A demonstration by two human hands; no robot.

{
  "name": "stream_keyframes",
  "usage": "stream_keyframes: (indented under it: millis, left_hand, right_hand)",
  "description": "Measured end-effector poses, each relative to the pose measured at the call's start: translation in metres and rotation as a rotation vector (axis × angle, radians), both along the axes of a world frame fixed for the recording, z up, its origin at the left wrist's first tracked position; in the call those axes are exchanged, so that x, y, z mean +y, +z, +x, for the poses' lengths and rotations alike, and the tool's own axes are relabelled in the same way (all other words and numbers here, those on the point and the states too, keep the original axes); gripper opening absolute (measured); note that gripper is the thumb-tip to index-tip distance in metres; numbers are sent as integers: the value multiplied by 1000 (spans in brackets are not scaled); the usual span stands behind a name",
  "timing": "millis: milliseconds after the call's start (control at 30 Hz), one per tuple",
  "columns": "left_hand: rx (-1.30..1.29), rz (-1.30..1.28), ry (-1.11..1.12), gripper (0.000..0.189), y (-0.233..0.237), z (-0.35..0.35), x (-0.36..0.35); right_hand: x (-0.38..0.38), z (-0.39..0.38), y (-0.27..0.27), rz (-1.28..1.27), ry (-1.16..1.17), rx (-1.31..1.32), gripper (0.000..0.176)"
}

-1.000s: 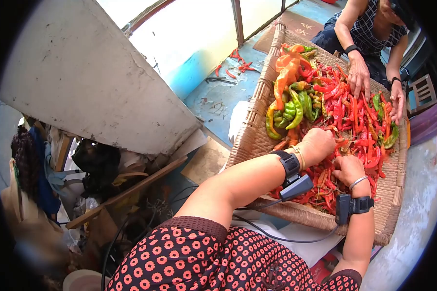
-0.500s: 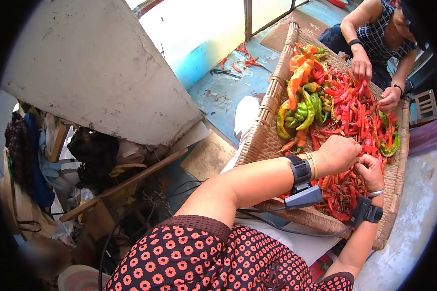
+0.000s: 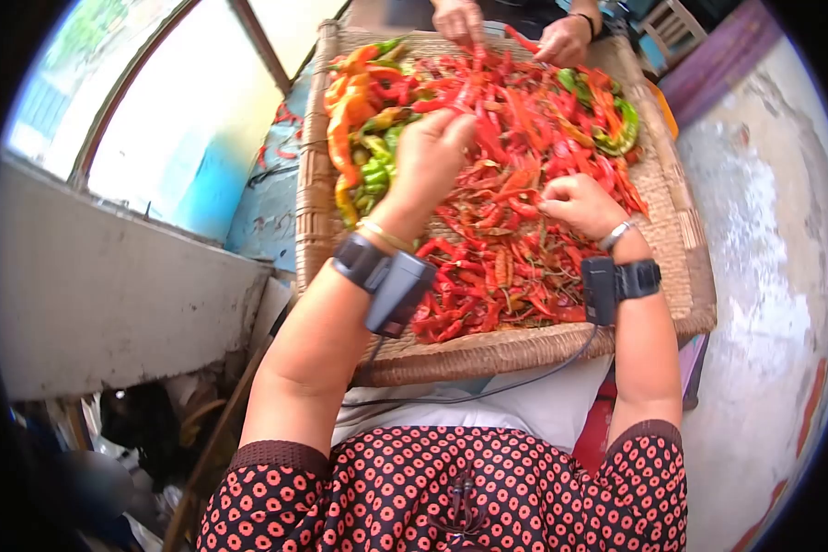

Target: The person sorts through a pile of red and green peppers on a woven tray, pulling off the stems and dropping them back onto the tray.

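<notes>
A large rectangular woven basket [image 3: 676,230] holds a heap of red chili peppers [image 3: 497,267]. Orange peppers [image 3: 342,115] and green peppers [image 3: 375,166] lie along its left side. Over the upper left of the heap is my left hand [image 3: 434,158], its fingertips blurred by motion, so what they hold, if anything, is unclear. My right hand [image 3: 581,204] is low over the right part of the heap, thumb and fingers pinched at a red pepper [image 3: 524,208]. More green peppers [image 3: 624,129] lie near the upper right side.
Across the basket, another person's two hands [image 3: 458,20] [image 3: 566,39] touch peppers at the far edge. Window frames and a pale panel [image 3: 110,285] stand at left. A worn wall or floor surface [image 3: 754,248] is at right. A cable runs below the basket's near rim.
The view has turned toward the basket, which now sits more centrally. My hands, close together before, are now well apart, the left farther up the heap.
</notes>
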State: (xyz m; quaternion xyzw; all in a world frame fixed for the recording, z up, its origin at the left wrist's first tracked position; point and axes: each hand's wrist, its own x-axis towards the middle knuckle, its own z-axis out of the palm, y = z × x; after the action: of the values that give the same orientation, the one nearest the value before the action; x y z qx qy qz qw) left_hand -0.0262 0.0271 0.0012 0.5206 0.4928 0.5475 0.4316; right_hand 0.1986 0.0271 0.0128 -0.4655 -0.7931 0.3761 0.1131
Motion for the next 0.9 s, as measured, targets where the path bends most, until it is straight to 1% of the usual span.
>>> stream_keyframes:
  millis: [33, 67, 100, 167, 200, 233, 267, 300, 333, 367, 433, 467, 500, 567, 600, 633, 667, 700, 733, 767, 800, 833, 900]
  left_hand:
    - [-185, -42, 15, 22, 1, 0, 2]
    - [-177, -114, 36, 30, 1, -1, 4]
    - [-29, -197, -26, 32, 2, -3, 4]
    - [160, -235, -172, 38, 2, 3, -6]
    - [189, -196, -302, 42, -6, 8, -8]
    - [296, -148, -368, 39, -11, 14, -13]
    - [335, -17, -456, 38, -21, 18, -15]
    - [371, 116, -542, 37, -20, 22, -19]
    - [431, 75, -539, 27, -18, 25, -25]
    - [436, 74, -546, 27, -15, 26, -26]
    - [488, -174, -633, 20, -7, 25, -28]
    - [491, -60, -626, 15, -17, 25, -27]
    - [497, -60, -635, 15, -13, 24, -26]
    - [468, -341, -771, 16, -2, 21, -25]
    - [401, -332, -702, 15, -1, 19, -26]
    - [443, -358, -639, 18, 4, 15, -23]
    - [311, -345, -517, 20, -1, 11, -16]
    - [178, -331, -394, 22, -1, 8, -11]
    - [109, -249, -306, 24, 0, 4, -8]
    - [139, -214, -189, 25, 0, 4, -7]
    - [315, -149, -155, 24, -3, 4, -6]
    - [490, -83, -120, 24, -5, 4, -6]
    - [769, 56, -237, 32, -10, 11, -18]
  right_hand:
    - [-1, -1, 1, -60, -49, 18, 18]
    - [-4, -3, 3, -144, -102, 50, 18]
    - [-5, -4, 6, -227, -151, 84, 17]
    - [-6, -3, 8, -236, -172, 87, 16]
    - [-5, -2, 7, -244, -127, 85, 17]
    - [-6, -3, 8, -253, -81, 81, 17]
    - [-8, -5, 9, -270, -78, 98, 18]
    - [-10, -6, 8, -272, -86, 103, 18]
    - [-10, -7, 7, -312, -69, 143, 18]
    - [-9, -8, 6, -351, -51, 183, 17]
    - [-9, -8, 7, -366, -26, 192, 18]
    - [-9, -8, 9, -383, -22, 198, 17]
    - [-9, -7, 10, -400, -17, 202, 17]
    - [-9, -6, 11, -400, -35, 231, 18]
    - [-8, -5, 9, -360, -85, 251, 18]
    - [-6, -4, 6, -320, -136, 271, 19]
    - [0, 0, -1, -215, -188, 208, 18]
    - [2, 3, -5, -215, -191, 212, 18]
    - [4, 5, -8, -19, -156, 63, 19]
    - [5, 7, -10, 176, -119, -88, 19]
    - [1, 5, -6, 147, -116, -184, 17]
    - [0, 5, -3, 147, -118, -183, 17]
    - [0, 5, -1, 298, -207, -297, 17]
